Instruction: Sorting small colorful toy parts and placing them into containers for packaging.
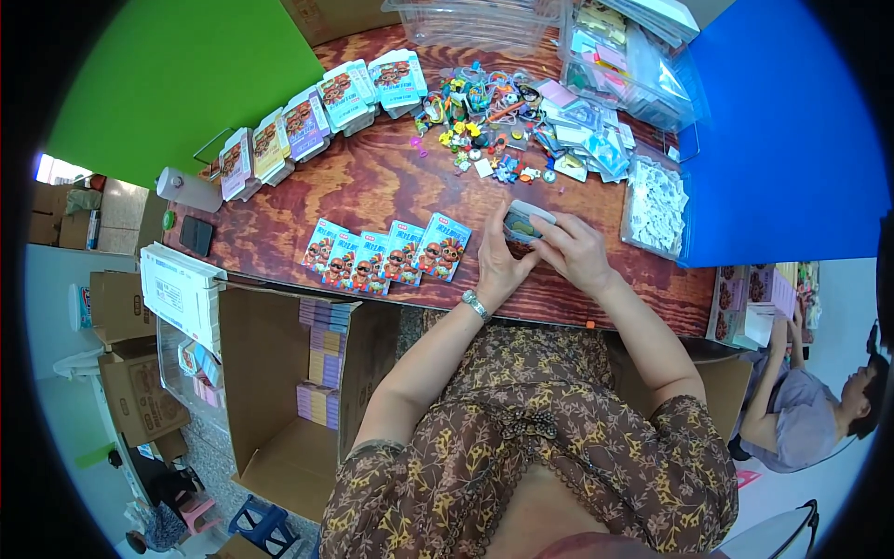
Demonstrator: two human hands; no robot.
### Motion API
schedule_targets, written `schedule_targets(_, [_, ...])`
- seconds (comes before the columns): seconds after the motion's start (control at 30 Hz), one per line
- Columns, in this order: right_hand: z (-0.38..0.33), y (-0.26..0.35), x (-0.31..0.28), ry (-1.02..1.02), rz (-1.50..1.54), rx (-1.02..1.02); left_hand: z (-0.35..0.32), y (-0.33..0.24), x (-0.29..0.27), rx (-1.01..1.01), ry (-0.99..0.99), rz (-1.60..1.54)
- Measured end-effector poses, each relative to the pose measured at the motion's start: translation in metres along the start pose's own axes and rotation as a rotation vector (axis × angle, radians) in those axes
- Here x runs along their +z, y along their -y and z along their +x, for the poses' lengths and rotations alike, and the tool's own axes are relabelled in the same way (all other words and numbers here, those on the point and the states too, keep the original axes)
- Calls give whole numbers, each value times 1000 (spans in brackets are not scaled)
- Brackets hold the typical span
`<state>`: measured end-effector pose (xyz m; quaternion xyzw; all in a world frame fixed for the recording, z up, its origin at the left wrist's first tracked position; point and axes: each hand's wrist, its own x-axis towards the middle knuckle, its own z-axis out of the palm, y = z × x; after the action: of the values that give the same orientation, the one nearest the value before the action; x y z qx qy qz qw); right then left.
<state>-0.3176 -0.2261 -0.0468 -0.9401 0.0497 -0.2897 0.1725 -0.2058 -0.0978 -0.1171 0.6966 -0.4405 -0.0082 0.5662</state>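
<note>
My left hand (499, 265) and my right hand (577, 252) both hold a small light-blue box (527, 222) over the wooden table (372, 182), its open end up with something yellowish inside. A wristwatch sits on my left wrist. To the left of my hands a row of several closed cartoon-printed boxes (386, 253) lies on the table. Beyond my hands lies a heap of small colourful toys (480, 112) and flat packets (587, 140).
More printed boxes (307, 116) lean in a long row at the far left. Clear plastic tubs (633, 56) stand at the back, a tub of white pieces (655, 205) at right. An open cardboard carton (279, 391) with stacked boxes stands at lower left. Another person (810, 410) sits at right.
</note>
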Motion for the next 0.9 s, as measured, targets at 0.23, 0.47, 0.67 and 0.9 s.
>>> schedule_targets(0.23, [-9, -1, 5, 2, 152, 68, -2, -7, -20, 31, 28, -152])
schedule_targets(0.47, [-4, 1, -5, 58, 184, -55, -3, 3, -42, 167, 107, -91])
schedule_targets(0.67, [21, 22, -14, 173, 80, 227, -6, -14, -23, -46, 100, 15])
schedule_targets(0.9, [30, 31, -11, 281, -188, 180, -12, -12, 10, -117, -39, 57])
